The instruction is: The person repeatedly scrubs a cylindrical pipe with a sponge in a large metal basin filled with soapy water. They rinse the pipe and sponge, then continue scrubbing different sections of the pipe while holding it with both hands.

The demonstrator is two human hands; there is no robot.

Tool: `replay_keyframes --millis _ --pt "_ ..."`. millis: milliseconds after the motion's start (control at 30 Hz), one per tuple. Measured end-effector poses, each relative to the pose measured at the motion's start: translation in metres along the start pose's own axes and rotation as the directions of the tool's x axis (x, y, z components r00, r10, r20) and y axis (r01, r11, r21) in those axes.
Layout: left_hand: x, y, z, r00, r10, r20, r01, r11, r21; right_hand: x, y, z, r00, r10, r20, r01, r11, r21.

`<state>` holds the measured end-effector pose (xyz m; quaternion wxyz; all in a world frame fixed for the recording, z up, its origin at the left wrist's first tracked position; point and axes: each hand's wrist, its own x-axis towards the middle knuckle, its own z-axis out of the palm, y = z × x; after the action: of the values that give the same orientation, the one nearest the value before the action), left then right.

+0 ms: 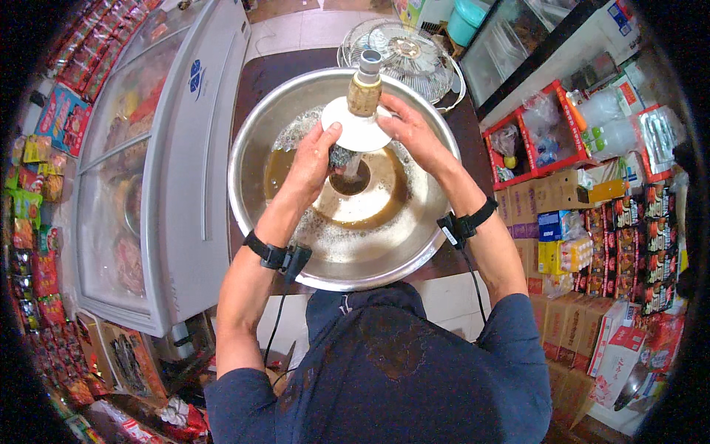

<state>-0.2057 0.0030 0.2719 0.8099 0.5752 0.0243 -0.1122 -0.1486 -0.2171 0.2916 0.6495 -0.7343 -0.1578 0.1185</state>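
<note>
Over a wide steel basin [248,214] of brownish, foamy water, I hold a white disc-shaped part [355,133] with a brass-coloured neck and a shiny metal tip on top. My left hand [310,159] closes on the disc's left edge, thumb on its upper face. Beneath it, near those fingers, a dark mesh-like scrubber [340,156] shows in part. On the right side of the disc, my right hand [414,132] grips the edge beside the neck. A round, pale base-like piece [373,196] with a dark centre lies in the water below.
Behind the basin, wire fan guards [403,50] rest on the dark table [255,74]. A glass-topped freezer [177,170] stands at the left. Red crates [536,137] and cardboard boxes [543,194] line the right side. A teal bucket [466,21] stands at the back.
</note>
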Motion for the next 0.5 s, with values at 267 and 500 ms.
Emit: replay_keyframes --millis 267,500 --pt "0.005 -0.050 -0.004 1.000 -0.006 -0.029 0.009 0.997 0.079 0.014 0.004 0.021 0.980 -0.179 -0.092 0.116 0.876 -0.469" --pt "0.008 -0.078 -0.055 0.980 -0.186 -0.068 0.198 0.897 0.396 0.022 0.002 0.027 0.973 -0.182 -0.140 0.107 0.899 -0.424"
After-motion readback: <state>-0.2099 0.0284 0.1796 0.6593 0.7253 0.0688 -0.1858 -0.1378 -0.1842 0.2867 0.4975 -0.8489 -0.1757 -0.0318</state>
